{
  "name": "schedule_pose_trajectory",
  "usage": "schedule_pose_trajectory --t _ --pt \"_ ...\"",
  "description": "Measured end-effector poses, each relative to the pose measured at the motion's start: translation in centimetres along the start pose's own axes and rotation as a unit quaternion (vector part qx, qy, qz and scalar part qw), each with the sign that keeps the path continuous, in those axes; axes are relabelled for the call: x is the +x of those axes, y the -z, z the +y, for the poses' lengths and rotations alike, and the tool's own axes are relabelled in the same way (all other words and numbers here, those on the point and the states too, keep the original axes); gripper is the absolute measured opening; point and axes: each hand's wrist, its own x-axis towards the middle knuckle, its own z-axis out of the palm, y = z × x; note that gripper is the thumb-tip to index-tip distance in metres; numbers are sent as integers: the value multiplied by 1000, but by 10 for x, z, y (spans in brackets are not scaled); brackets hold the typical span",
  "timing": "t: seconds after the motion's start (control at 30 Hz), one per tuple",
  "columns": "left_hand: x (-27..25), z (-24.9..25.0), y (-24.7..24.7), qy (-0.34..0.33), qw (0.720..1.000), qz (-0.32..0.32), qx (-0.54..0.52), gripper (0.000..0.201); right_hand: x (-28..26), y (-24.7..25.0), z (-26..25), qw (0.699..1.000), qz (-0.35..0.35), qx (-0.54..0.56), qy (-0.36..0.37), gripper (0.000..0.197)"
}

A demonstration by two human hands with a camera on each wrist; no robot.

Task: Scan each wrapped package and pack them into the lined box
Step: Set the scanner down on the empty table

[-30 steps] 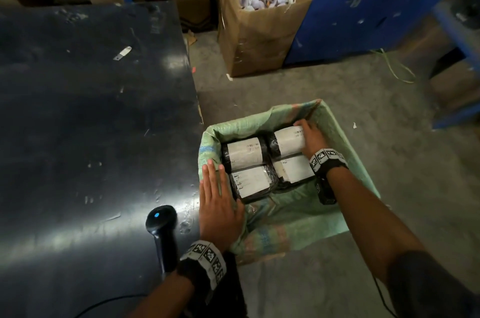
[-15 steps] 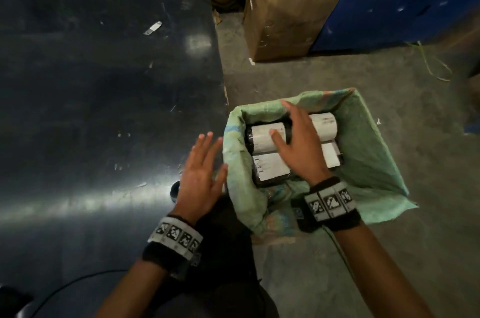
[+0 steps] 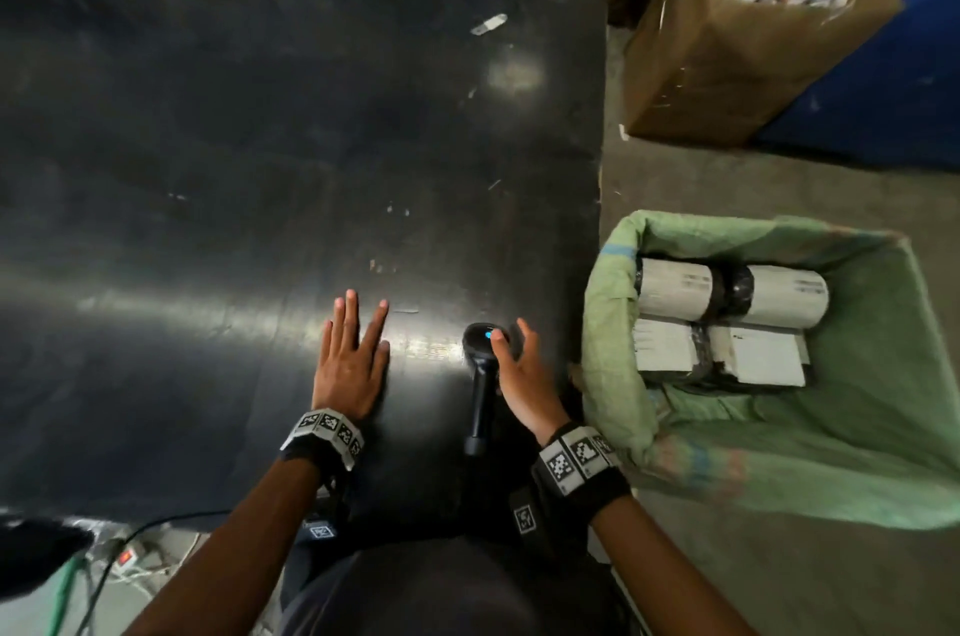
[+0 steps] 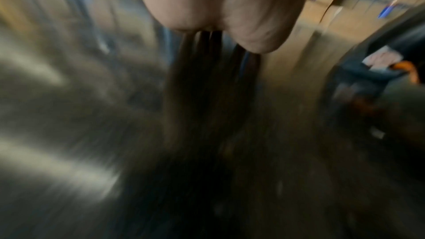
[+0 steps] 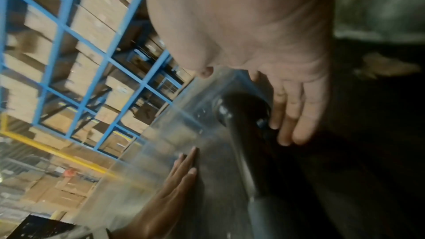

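Observation:
Several black-wrapped packages with white labels (image 3: 675,295) lie packed together at the far side of the box lined with green sacking (image 3: 608,323), which stands on the floor right of the black table (image 3: 260,167). A black handheld scanner (image 3: 480,401) lies on the table near its right edge, with a blue light on its head. My right hand (image 3: 511,365) hovers over the scanner, fingers straight (image 5: 296,115), fingertips at the scanner's head (image 5: 241,115). My left hand (image 3: 353,360) lies flat on the table left of it, fingers spread (image 5: 179,175). The left wrist view is blurred; only the palm (image 4: 218,6) shows.
A tall cardboard box of paper scraps (image 3: 727,63) stands on the floor beyond the lined box, beside a blue unit (image 3: 883,89). A small white tag (image 3: 488,23) lies far back on the table. Cables and a power strip (image 3: 124,557) lie below the table's near edge.
My right hand has come out of the lined box and across to the scanner. My left hand has slid left from the box's edge onto the table. The view has swung left.

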Motion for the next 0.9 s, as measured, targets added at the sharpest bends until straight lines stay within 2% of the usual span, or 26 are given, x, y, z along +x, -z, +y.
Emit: schedule_pose_trajectory --t 0.13,0.2,0.33,0.5,0.63,0.73,0.83,0.9 --pt "-7 0 -8 11 999 12 35 58 8 -21 16 992 -9 128 -6 45" --pt "-7 3 -8 19 999 12 38 59 5 -27 14 983 1 184 -3 43" --pt "-5 3 -7 22 999 7 32 61 16 -31 9 980 23 199 -8 49" --pt "-2 1 -7 29 999 -4 36 64 51 -13 -60 975 31 217 23 42" --pt "-2 0 -7 31 999 -9 40 65 107 0 -128 978 64 185 69 48" --pt "-1 0 -7 33 998 -13 49 66 152 3 -165 979 75 178 61 52" --pt "-1 -1 -6 31 998 -17 51 66 180 -2 -178 980 46 190 25 53" --pt "-1 -1 -6 30 998 -15 52 66 186 -8 -176 983 41 178 33 55"
